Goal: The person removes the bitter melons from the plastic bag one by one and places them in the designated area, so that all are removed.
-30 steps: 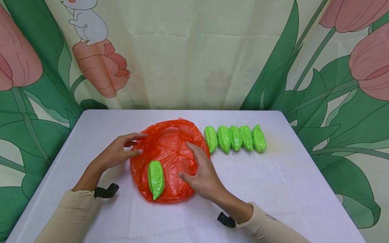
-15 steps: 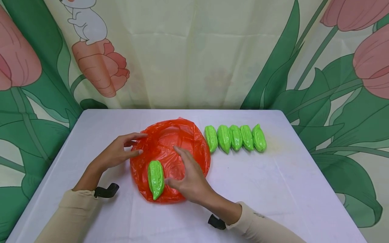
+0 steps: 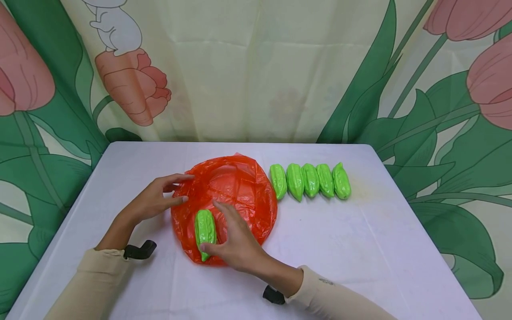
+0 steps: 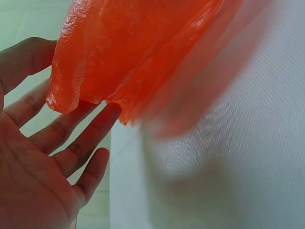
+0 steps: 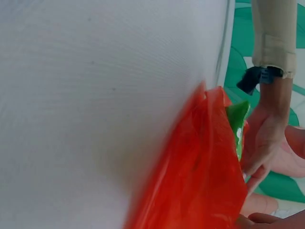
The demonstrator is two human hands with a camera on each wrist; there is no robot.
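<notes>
A red plastic bag (image 3: 248, 191) lies opened into a round shape on the table. Inside its near left part is one shiny green ridged fruit (image 3: 205, 224) with a pointed end; its exact kind is unclear. My right hand (image 3: 239, 244) hovers over the bag with fingers spread, the thumb overlapping the fruit's lower end; whether it touches is unclear. On the far side, my left hand (image 3: 148, 202) rests its loosely spread fingertips at the bag's left edge. The left wrist view shows that hand's fingers (image 4: 86, 138) straight, behind and against the crinkled plastic.
Several similar green fruits (image 3: 310, 180) lie in a row to the right of the bag, the leftmost close to its edge. A white cloth covers the table (image 3: 360, 249). Behind it hangs a printed curtain (image 3: 256, 89).
My right hand has moved left across the bag, from its right side to over the green fruit. My left hand, the bag and the row of fruits have stayed in place.
</notes>
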